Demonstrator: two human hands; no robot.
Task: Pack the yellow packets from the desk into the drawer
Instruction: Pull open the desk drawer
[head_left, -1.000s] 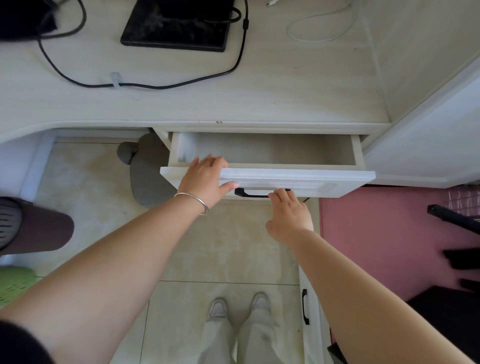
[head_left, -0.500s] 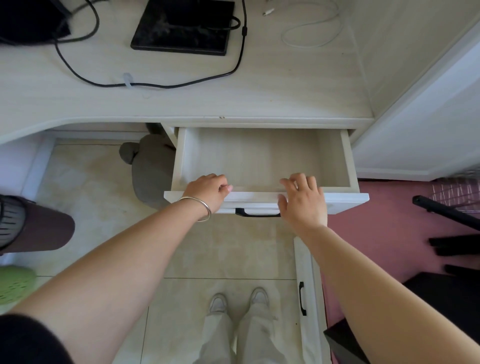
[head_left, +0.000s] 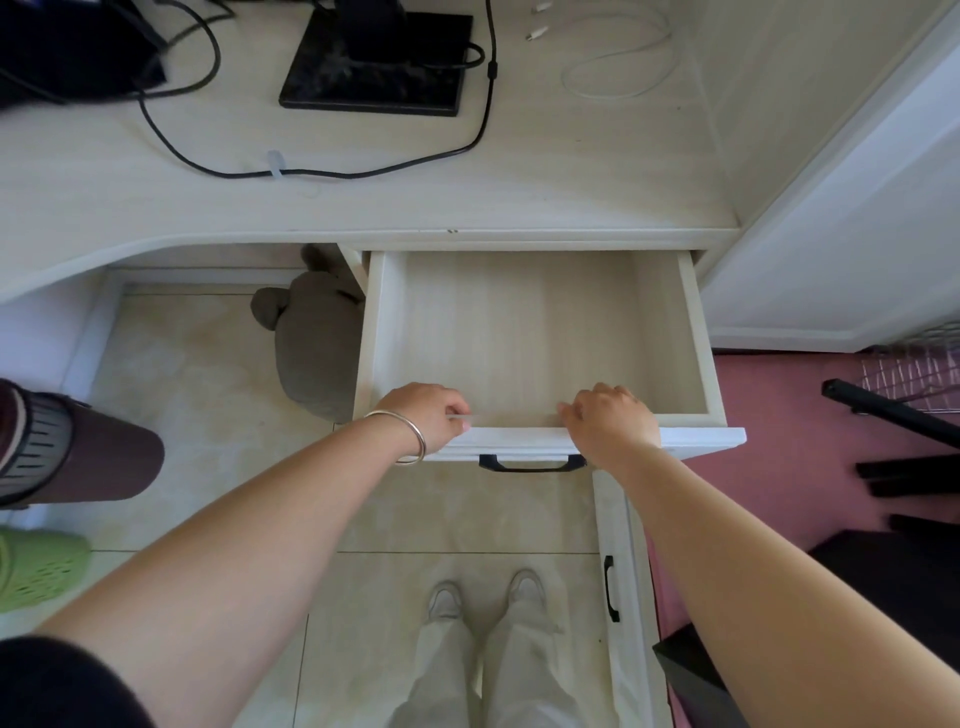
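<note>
Your drawer (head_left: 530, 332) stands pulled well out from under the desk (head_left: 571, 182), a shallow box of pale wood grain with thin straight walls and a bare flat floor. Your left hand (head_left: 426, 415) and right hand (head_left: 613, 421) both rest on the drawer's front edge, left near the left corner, right just right of the middle. Each hand's fingers are curled together over that rim, clamped on it, tips dipping inside. A smooth metal bangle (head_left: 402, 434) rings your left wrist. Below the rim, between your hands, a slim black handle (head_left: 532, 464) sits on the moulded white front. No yellow packets show on the part of the desk in view. Behind the drawer, the desk carries a glossy black slab (head_left: 374, 67), a looping black cable (head_left: 332, 171) and a coiled white cord (head_left: 623, 73).
</note>
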